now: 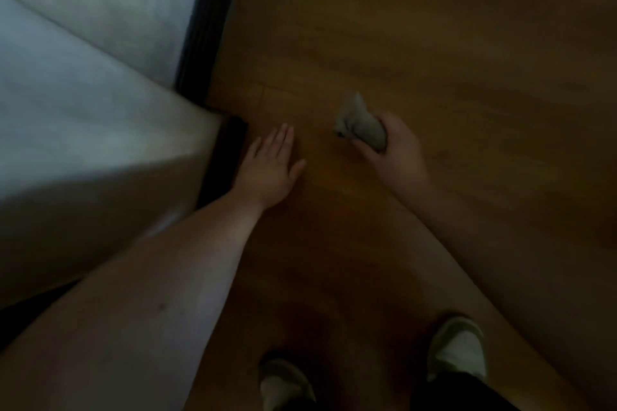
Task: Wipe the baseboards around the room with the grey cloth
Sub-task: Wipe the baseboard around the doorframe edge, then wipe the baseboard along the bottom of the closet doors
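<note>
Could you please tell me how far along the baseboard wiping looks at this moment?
Nothing shows which stretches are already wiped. In hand: the right hand grips the bunched grey cloth above the wooden floor, away from the dark baseboard; the left hand is open. Left: bringing the cloth to the baseboard.

Both forearms are bare, with no sleeves, watch or jewellery in view on the left hand point(270, 165) or the right hand point(399, 152). At the bottom edge are 2 pale, low-cut shoes with whitish uppers: the left shoe point(287, 384) and the right shoe point(459, 345). Dark trouser fabric point(447, 392) covers the right ankle. The picture is dim and blurred.
</note>
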A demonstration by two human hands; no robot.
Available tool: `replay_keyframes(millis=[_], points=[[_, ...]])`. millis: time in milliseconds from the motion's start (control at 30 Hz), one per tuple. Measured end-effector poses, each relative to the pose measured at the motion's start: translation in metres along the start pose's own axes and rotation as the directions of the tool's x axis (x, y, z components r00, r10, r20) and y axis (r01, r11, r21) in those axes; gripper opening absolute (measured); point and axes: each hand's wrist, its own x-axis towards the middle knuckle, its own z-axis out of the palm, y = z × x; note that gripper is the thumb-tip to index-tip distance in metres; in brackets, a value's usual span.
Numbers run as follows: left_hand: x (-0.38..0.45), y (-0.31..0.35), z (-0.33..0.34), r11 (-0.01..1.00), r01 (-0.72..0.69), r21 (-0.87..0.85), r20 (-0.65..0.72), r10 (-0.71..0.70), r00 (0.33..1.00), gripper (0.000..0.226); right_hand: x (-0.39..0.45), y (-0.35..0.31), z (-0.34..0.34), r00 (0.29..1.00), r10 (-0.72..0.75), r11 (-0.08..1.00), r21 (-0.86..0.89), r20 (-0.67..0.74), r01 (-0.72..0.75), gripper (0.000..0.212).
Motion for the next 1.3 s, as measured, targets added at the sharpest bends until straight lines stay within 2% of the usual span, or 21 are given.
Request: replay_keyframes(millis=[67,167,367,567,700,767,867,967,1033,1100,1233,1300], points=[[-0.037,0.018,-0.030,0.999,-0.023,-0.042,-0.038,0.022,0.999,0.070,-0.033,-0.027,-0.028,1.000,0.007,1.000,0.010,-0.004,-0.007,0.043],[-0.110,0.043,-0.067,0.991,-0.054,-0.119,-0.025,0.051,0.998,0.066,-0.080,-0.076,-0.076,0.999,0.049,0.998,0.028,-0.016,-0.048,0.049],[-0.245,0.088,-0.166,0.969,-0.159,-0.187,-0.215,0.118,0.969,0.058,-0.173,-0.183,-0.190,0.998,-0.024,0.999,0.049,0.056,0.021,0.054],[-0.393,0.133,-0.277,0.902,-0.217,-0.374,-0.441,0.033,0.897,0.049,-0.260,-0.293,-0.306,0.985,-0.111,0.993,0.061,0.131,0.104,0.062],[-0.481,0.141,-0.338,0.873,-0.342,-0.349,-0.610,0.066,0.790,0.036,-0.313,-0.365,-0.377,0.982,-0.176,0.984,0.052,0.070,0.173,0.062],[-0.516,0.144,-0.364,0.875,-0.372,-0.310,-0.642,0.097,0.761,0.029,-0.338,-0.397,-0.405,0.982,-0.187,0.982,0.045,0.038,0.185,0.060],[-0.566,0.150,-0.396,0.830,-0.440,-0.344,-0.629,0.145,0.764,0.035,-0.370,-0.442,-0.435,0.982,-0.187,0.981,0.040,-0.031,0.189,0.060],[-0.612,0.162,-0.429,0.693,-0.442,-0.570,-0.517,0.116,0.848,0.043,-0.400,-0.478,-0.455,0.977,-0.173,0.983,0.038,-0.124,0.178,0.058],[-0.641,0.174,-0.452,0.589,-0.389,-0.708,-0.428,0.081,0.900,0.047,-0.418,-0.498,-0.464,0.970,-0.174,0.983,0.031,-0.172,0.182,0.058],[-0.661,0.185,-0.473,0.554,-0.333,-0.763,-0.344,0.089,0.935,0.055,-0.435,-0.514,-0.472,0.965,-0.179,0.982,0.028,-0.190,0.188,0.060],[-0.679,0.209,-0.499,0.480,-0.395,-0.783,-0.336,0.207,0.919,0.059,-0.459,-0.527,-0.493,0.943,-0.220,0.971,0.038,-0.250,0.236,0.061],[-0.682,0.224,-0.512,0.479,-0.398,-0.783,-0.313,0.250,0.916,0.064,-0.466,-0.527,-0.504,0.938,-0.229,0.967,0.049,-0.262,0.250,0.061]])
